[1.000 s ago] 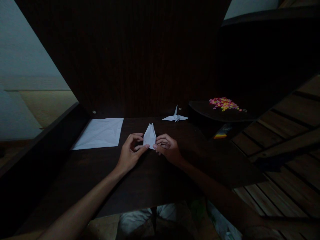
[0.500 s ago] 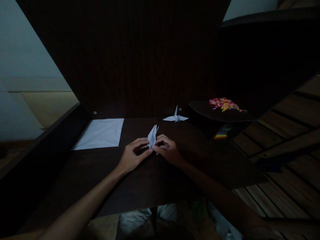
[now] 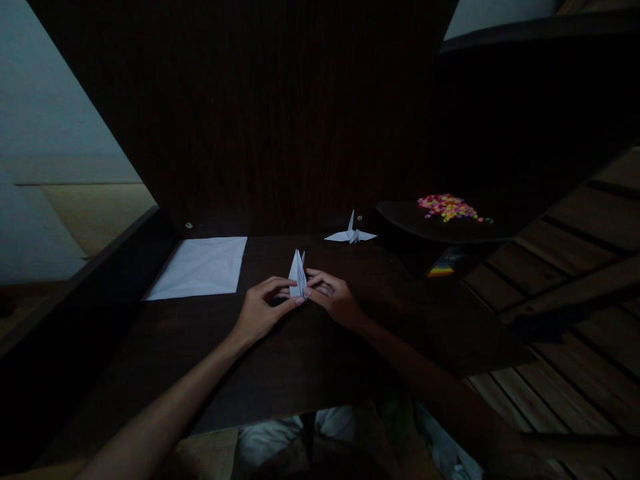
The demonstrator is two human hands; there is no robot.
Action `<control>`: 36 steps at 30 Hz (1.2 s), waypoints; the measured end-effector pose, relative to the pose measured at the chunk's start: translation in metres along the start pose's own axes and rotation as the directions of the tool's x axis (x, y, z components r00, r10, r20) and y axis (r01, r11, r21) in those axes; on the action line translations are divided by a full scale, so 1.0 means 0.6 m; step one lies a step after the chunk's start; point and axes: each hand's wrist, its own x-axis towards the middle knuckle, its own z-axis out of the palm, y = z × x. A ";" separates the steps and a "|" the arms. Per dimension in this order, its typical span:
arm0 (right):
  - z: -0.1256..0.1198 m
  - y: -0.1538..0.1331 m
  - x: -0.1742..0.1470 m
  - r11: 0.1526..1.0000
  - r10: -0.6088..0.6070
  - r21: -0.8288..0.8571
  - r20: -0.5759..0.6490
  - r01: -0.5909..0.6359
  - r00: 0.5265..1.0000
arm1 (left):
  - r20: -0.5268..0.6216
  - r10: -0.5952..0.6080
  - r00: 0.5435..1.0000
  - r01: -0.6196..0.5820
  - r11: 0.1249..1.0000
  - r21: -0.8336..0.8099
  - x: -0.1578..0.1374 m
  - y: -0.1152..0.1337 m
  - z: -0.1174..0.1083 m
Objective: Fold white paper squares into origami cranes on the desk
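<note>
A narrow piece of folded white origami paper stands between my hands, its pointed ends facing away from me and its layers showing along the length. My left hand pinches its lower left side between thumb and fingers. From the right, my right hand grips the lower right edge, thumb in front and fingers curled behind. The lower end of the paper is partly covered by my fingertips. Beyond my hands, a finished white paper crane rests near the back panel with its wings spread.
A flat, creased white paper sheet lies at the left of the dark desk. Small pink and yellow pieces are heaped on a curved shelf at right. Below it sits a yellow item. A side board borders the left.
The folded paper has shifted slightly left and turned, so its points look closer together. Both hands keep hold of it with small finger movements.
</note>
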 end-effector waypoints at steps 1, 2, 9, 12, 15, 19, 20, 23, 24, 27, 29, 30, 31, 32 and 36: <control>0.001 -0.002 0.000 1.000 0.017 0.005 0.021 -0.017 1.000 | -0.002 -0.001 1.000 0.000 1.000 -0.009 0.000 -0.002 0.000; 0.001 -0.004 -0.001 1.000 0.028 0.009 0.044 -0.029 0.999 | -0.001 -0.001 1.000 0.001 1.000 -0.008 -0.001 -0.004 0.001; 0.001 -0.005 0.001 1.000 0.009 -0.022 0.019 -0.008 1.000 | 0.028 -0.046 0.999 0.049 0.996 -0.079 0.000 -0.005 0.003; -0.002 -0.002 0.004 1.000 0.012 -0.015 -0.045 -0.013 0.999 | 0.006 -0.064 0.998 0.064 0.989 -0.134 0.002 -0.008 0.002; -0.004 -0.002 0.006 1.000 0.013 0.011 -0.116 -0.012 0.993 | -0.038 -0.054 0.998 0.045 0.978 -0.202 0.003 -0.010 0.003; -0.008 -0.009 0.006 0.999 0.012 0.033 -0.137 -0.008 0.991 | -0.045 -0.047 0.998 0.034 0.966 -0.256 0.003 -0.007 0.005; -0.008 -0.011 0.005 1.000 0.016 0.026 -0.132 -0.012 0.991 | -0.045 -0.049 0.998 0.036 0.965 -0.259 0.003 -0.006 0.005; -0.010 -0.014 0.004 0.999 0.033 0.011 -0.129 -0.032 0.991 | -0.037 -0.063 0.997 0.051 0.963 -0.264 0.002 -0.003 0.005; -0.011 -0.014 0.004 0.999 0.037 0.011 -0.131 -0.036 0.991 | -0.035 -0.068 0.997 0.056 0.962 -0.268 0.002 -0.002 0.005; -0.010 -0.013 0.005 0.999 0.043 0.021 -0.132 -0.040 0.990 | -0.038 -0.078 0.996 0.065 0.961 -0.268 0.002 -0.001 0.005; -0.010 -0.012 0.005 0.999 0.044 0.034 -0.131 -0.040 0.990 | -0.042 -0.071 0.997 0.058 0.967 -0.248 0.003 -0.001 0.005; -0.009 -0.012 0.006 0.998 0.045 0.040 -0.130 -0.040 0.991 | -0.041 -0.064 0.997 0.053 0.970 -0.235 0.003 -0.001 0.005; -0.009 -0.012 0.006 0.998 0.047 0.047 -0.128 -0.041 0.991 | -0.042 -0.059 0.997 0.048 0.973 -0.224 0.003 -0.001 0.005; -0.009 -0.012 0.006 0.998 0.048 0.053 -0.126 -0.042 0.991 | -0.043 -0.055 0.998 0.044 0.976 -0.215 0.003 -0.002 0.005; -0.007 -0.015 0.005 0.996 0.053 0.074 -0.111 -0.045 0.992 | -0.050 -0.057 0.997 0.045 0.978 -0.203 0.004 -0.005 0.005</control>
